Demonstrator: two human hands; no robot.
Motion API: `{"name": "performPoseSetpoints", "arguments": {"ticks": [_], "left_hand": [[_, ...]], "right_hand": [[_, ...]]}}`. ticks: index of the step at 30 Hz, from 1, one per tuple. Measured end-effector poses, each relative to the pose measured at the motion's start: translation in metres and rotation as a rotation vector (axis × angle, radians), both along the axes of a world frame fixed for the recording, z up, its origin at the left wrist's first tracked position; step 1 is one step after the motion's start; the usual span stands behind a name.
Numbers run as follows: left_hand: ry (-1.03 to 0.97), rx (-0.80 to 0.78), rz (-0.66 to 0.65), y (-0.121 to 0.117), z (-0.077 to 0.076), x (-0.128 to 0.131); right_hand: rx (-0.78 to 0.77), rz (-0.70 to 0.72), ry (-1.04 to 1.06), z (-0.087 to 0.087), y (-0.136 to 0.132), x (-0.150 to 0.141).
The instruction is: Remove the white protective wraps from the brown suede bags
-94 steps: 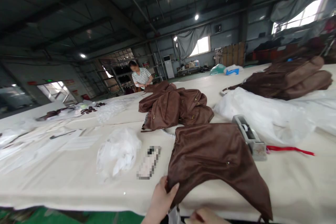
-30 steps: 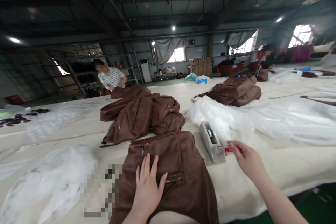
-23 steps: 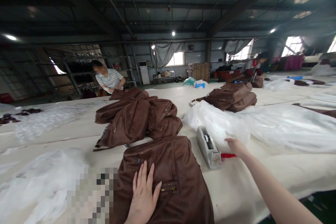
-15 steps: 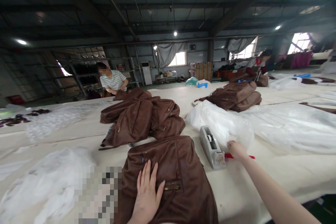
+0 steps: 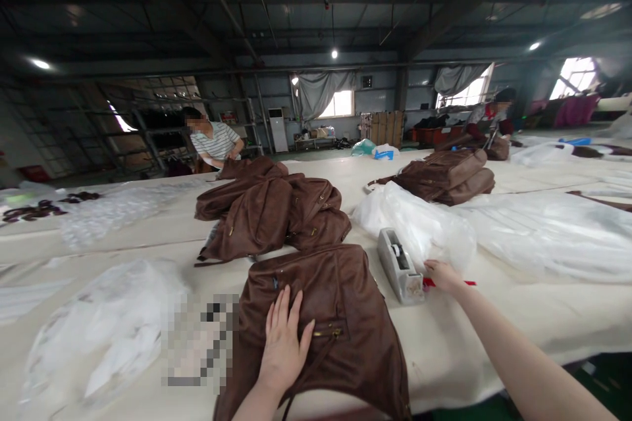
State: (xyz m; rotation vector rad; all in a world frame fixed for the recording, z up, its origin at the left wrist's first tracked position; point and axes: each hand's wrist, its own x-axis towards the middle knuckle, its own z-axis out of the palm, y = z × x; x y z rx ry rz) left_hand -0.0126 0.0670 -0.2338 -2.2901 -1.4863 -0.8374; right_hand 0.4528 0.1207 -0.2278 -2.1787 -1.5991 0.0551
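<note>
A brown leather-look backpack [image 5: 360,316] lies in front of me on the table, a zipped pocket with a metal pull on its face. Flat on that face rests my left hand [image 5: 286,345], fingers stretched out and holding nothing. My right hand [image 5: 444,276] is lowered to the table just right of a grey tape dispenser [image 5: 399,266]. Its fingers are bent together; what they hold, if anything, is hidden. A thin red object [image 5: 470,283] shows on both sides of this hand, partly covered by it. Behind the fingers lies a heap of clear plastic bags [image 5: 415,220].
More brown backpacks [image 5: 257,210] are piled beyond mine, and others [image 5: 444,174] lie farther right. Crumpled plastic [image 5: 108,322] covers part of the table at left; plastic sheets [image 5: 548,230] spread at right. Two people [image 5: 217,141] work across the table.
The view has tilted slightly, so things sit a little higher in the picture. Both hands keep nearly the same places. A dark strap now shows beside my left wrist.
</note>
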Motion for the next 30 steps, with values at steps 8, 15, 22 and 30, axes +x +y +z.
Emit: {"name": "performPoseSetpoints", "arguments": {"ticks": [8, 15, 22, 30], "left_hand": [[-0.055, -0.038, -0.029, -0.004, 0.002, -0.003], [-0.301, -0.087, -0.066, -0.022, 0.020, 0.003], [-1.149, -0.747, -0.228, -0.088, 0.042, 0.002], [-1.572, -0.506, 0.214, -0.094, 0.037, -0.036]], "right_hand": [[0.370, -0.099, 0.200, 0.043, -0.036, -0.014], [0.478, 0.357, 0.518, 0.089, -0.136, -0.126], [0.084, 0.836, 0.670, 0.062, -0.193, -0.235], [-0.209, 1.116, 0.776, 0.034, -0.209, -0.307]]}}
